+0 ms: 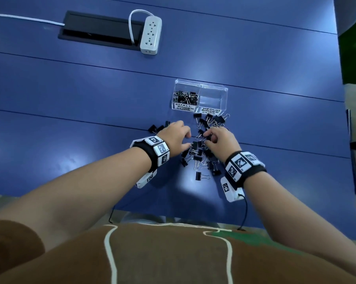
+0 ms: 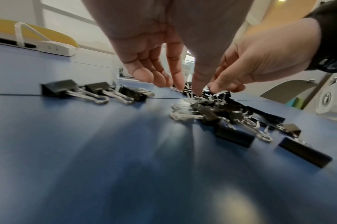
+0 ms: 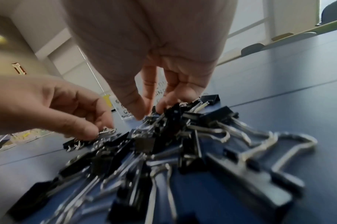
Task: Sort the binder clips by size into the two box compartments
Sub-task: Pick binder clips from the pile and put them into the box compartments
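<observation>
A loose pile of black binder clips (image 1: 201,154) lies on the blue table in front of a clear two-compartment box (image 1: 224,93). The compartment labelled SMALL holds several small clips (image 1: 186,97); the one labelled MEDIUM (image 1: 210,100) looks empty. My left hand (image 1: 187,141) reaches into the pile's left side, fingers pointing down, thumb tip (image 2: 198,89) touching wire handles. My right hand (image 1: 207,139) is over the pile's middle, its thumb (image 3: 135,109) and fingers pinching a black clip (image 3: 172,112) that stands up out of the heap.
A few clips (image 1: 158,128) lie apart, left of my left hand, and more sit just before the box (image 1: 212,119). A white power strip (image 1: 151,34) and a black cable hatch (image 1: 99,30) are at the far side. The table's near edge is close to my body.
</observation>
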Demonstrator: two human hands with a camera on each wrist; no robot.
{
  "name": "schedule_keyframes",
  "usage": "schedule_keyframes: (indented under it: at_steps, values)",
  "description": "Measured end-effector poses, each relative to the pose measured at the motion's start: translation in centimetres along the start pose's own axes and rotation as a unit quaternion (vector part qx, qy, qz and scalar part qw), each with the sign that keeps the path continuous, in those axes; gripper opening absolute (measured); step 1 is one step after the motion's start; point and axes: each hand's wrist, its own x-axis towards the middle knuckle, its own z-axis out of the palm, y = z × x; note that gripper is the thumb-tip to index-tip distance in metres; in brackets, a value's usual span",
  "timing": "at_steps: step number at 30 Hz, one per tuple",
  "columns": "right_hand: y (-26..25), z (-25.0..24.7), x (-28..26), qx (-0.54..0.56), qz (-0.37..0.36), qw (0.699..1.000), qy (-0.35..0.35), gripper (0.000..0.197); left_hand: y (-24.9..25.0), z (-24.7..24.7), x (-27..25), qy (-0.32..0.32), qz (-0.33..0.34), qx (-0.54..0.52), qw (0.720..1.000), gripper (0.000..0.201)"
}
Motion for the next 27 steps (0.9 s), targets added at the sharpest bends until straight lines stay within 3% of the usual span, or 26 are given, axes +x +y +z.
schedule_keyframes:
  at_steps: [6, 13, 17, 21, 24, 27]
  values:
    - [0.1, 1.6, -0.7, -0.031, -0.026, 0.999, 0.012, 0.021, 1.4, 1.7, 0.4, -0.024, 0.003, 0.018, 1.0, 0.037]
    - [-0.1, 1.5, -0.6, -0.068, -0.037, 0.997, -0.008, 0.017, 0.4, 0.1, 0.1, 0.042, -0.025, -0.034, 0.998, 0.031]
    - [-0.3, 1.3, -0.4, -0.055, -0.06, 0.997, -0.007, 0.013, -0.8, -0.7, -0.3, 0.047, -0.054, 0.005, 0.997, 0.033]
    - [-0.4, 1.1, -0.2, 0.0, -0.053, 0.999, -0.001, 0.007, -0.2, -0.2, -0.9, 0.065, 0.014, 0.032, 0.997, 0.03]
    - [-0.6, 0.4, -0.2, 0.052, -0.023, 0.998, 0.022, 0.009, 0.9, 0.7, -0.9, 0.034, 0.063, 0.028, 0.997, 0.028]
    - [-0.3, -0.4, -0.3, 0.142, 0.013, 0.989, 0.044, 0.009, 1.2, 1.2, -0.7, -0.044, 0.047, 0.035, 0.997, 0.034]
